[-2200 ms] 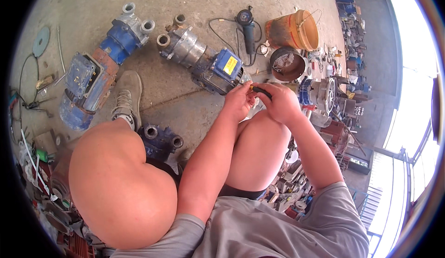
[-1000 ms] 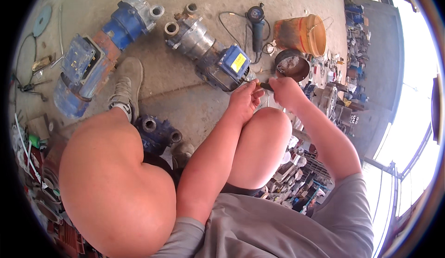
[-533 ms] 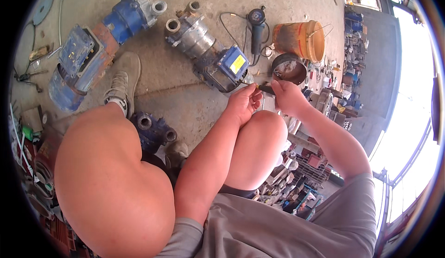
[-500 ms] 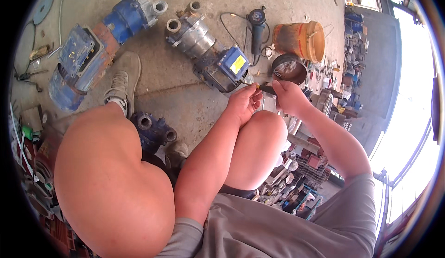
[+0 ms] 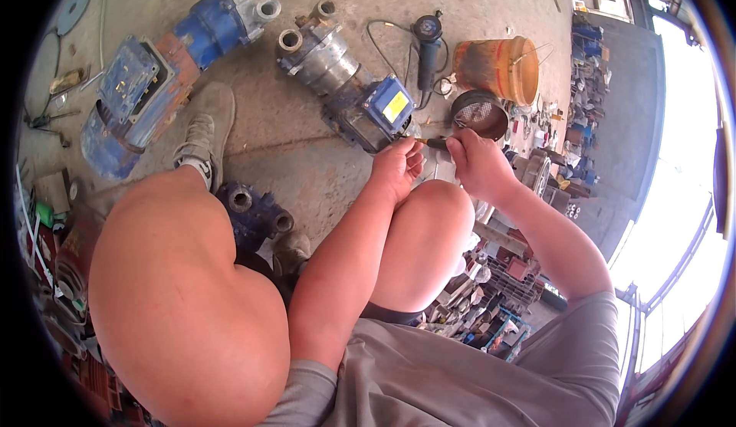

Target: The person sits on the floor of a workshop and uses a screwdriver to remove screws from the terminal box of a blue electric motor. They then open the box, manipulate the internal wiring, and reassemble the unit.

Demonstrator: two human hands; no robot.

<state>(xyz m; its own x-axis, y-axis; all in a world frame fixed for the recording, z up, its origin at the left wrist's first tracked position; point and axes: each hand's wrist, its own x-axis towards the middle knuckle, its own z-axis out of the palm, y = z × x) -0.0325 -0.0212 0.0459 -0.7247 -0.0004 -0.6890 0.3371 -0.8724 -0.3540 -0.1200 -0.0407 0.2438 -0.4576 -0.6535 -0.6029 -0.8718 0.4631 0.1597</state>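
I am squatting, and both hands meet just above my right knee. My left hand (image 5: 399, 168) pinches the tip end of a small dark tool (image 5: 434, 142). My right hand (image 5: 474, 165) grips the other end of that tool; most of it is hidden by the fingers. Right behind the hands lies a grey pump with a blue motor box (image 5: 359, 96) on the concrete floor (image 5: 307, 174). A round metal sieve (image 5: 480, 114) sits just beyond my right hand.
An orange bucket (image 5: 498, 68) and a black angle grinder (image 5: 428, 44) with cable lie at the back. A larger blue pump (image 5: 153, 82) lies far left, a dark blue pump part (image 5: 253, 212) between my legs. My shoe (image 5: 204, 132) is planted left. Scrap parts crowd the right.
The view has drifted so the floor objects sit a little lower and nearer. My hands stay together on the small tool above my knee, shifting only slightly.
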